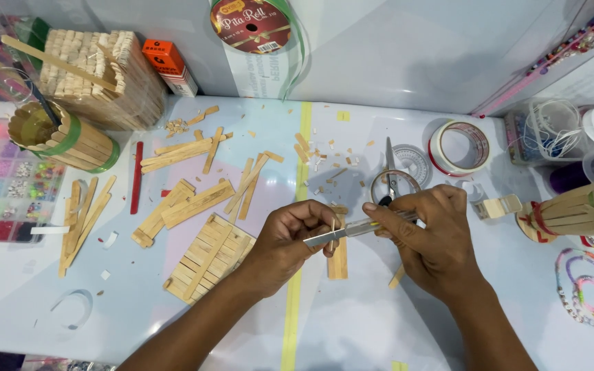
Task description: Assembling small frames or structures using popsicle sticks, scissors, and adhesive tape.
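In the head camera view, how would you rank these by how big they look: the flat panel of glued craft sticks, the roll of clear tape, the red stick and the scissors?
Largest to smallest, as they appear:
1. Flat stick panel
2. Roll of clear tape
3. Scissors and red stick: similar in length. The right hand hides part of the scissors, so I won't rank them.

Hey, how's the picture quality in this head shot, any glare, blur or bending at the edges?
Head view: even, soft light with faint shadows under the left hand and right hand; mild sheen on the white table; the cutter blade is sharp; wide-angle bending curves the edges.
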